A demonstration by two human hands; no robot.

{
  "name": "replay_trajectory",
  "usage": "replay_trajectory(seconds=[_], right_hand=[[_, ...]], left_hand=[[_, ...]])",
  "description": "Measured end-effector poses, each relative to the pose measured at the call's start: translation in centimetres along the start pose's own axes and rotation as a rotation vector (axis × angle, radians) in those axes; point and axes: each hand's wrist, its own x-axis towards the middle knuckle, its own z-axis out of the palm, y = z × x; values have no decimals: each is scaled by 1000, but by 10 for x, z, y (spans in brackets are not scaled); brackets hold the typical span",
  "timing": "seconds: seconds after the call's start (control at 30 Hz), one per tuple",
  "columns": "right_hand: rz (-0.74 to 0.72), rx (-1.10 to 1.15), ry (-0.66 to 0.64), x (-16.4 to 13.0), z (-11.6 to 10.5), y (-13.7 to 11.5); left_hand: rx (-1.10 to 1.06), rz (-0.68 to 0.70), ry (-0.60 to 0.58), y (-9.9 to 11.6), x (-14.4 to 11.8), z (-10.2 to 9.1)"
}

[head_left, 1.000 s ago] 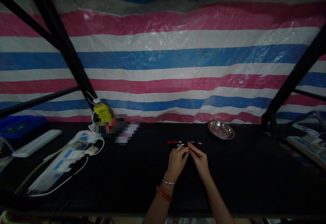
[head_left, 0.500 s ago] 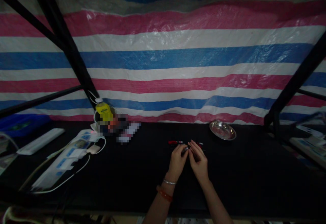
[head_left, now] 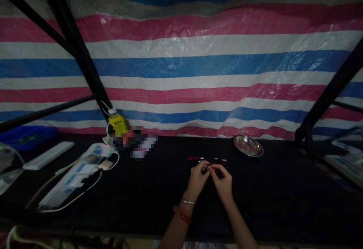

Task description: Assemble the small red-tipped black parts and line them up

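Observation:
Over the black table, my left hand (head_left: 197,176) and my right hand (head_left: 222,181) meet at the fingertips. Both are closed in a pinch around something small and dark, mostly hidden by the fingers; its kind cannot be made out. Just beyond my left hand lies a small red object with a silvery end (head_left: 195,158). Past my right fingers are other small dark, red and silvery pieces (head_left: 222,160), too small to name. My left wrist carries a silver bangle and an orange-red bracelet.
A shiny metal dish (head_left: 248,146) stands at the back right. To the left are a white power strip (head_left: 76,177) with plugs and cables, a yellow bottle (head_left: 117,124), a long white bar (head_left: 48,155) and a blue tray (head_left: 28,135). Striped sheeting (head_left: 198,64) hangs behind, between black frame posts.
My right fingers have curled in and drawn down toward my left fingertips, uncovering more of the small pieces behind. The view has shifted slightly.

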Motion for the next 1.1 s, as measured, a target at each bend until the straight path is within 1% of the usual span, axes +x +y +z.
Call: replay_trajectory(seconds=[0.1, 0.23, 0.33, 0.43, 0.57, 0.67, 0.77, 0.87, 1.0, 1.1], right_hand=[[-9, 16, -3, 1, 0, -1], [39, 109, 60, 4, -3, 2], [70, 113, 44, 6, -5, 7], [49, 65, 15, 8, -7, 10], [23, 29, -57, 8, -7, 10], [-3, -13, -128, 7, -5, 10], [-34, -55, -168, 6, -4, 12], [-39, -73, -200, 4, -3, 13], [-20, -108, -239, 4, -3, 13], [0, -147, -247, 4, -5, 13]], left_hand=[[-6, 9, -54, 2, 1, -2], [-38, 10, -75, 4, 2, -5], [-38, 0, -107, 2, 3, -11], [-20, -10, -143, -3, 6, -26], [-25, -69, -241, -10, 13, -53], [-45, -162, -254, -13, 16, -70], [-91, -273, -285, -18, 16, -81], [-121, -314, -291, -25, 11, -84], [-77, -285, -238, -35, 6, -82], [-8, -261, -237, -37, 6, -81]])
